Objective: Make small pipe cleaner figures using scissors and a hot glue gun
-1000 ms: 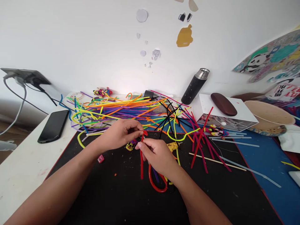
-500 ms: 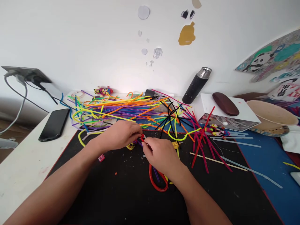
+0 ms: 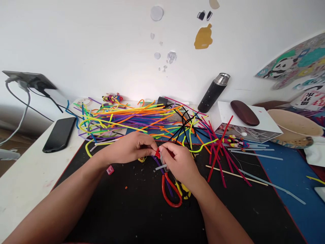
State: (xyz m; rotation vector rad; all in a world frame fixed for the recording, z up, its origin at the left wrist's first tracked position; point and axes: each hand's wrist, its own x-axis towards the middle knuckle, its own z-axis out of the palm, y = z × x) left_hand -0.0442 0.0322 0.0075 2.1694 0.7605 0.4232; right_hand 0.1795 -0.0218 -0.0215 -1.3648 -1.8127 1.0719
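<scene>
Over the black mat (image 3: 106,206), both hands meet with bent fingers around a small bent piece of red pipe cleaner (image 3: 157,153). My left hand (image 3: 133,147) pinches it from the left, thumb against forefinger. From the other side my right hand (image 3: 177,162) grips the same piece between its thumb and forefinger. Just below the right hand lies a tool with red looped handles (image 3: 172,204); its upper end is hidden under the fingers. Purple pipe cleaners (image 3: 159,165) and a yellow-and-black piece (image 3: 186,194) lie close by, partly covered.
A heap of coloured pipe cleaners (image 3: 127,118) spreads along the wall. Magenta ones (image 3: 228,159) and a wooden stick (image 3: 236,175) lie at right. A black flask (image 3: 213,95), white box (image 3: 264,123) and brown case (image 3: 245,113) stand behind. A phone (image 3: 59,135) lies left.
Both hands have shifted slightly to the right with the red piece. The right hand is raised a little, so more of the red-handled tool and the yellow-and-black piece shows.
</scene>
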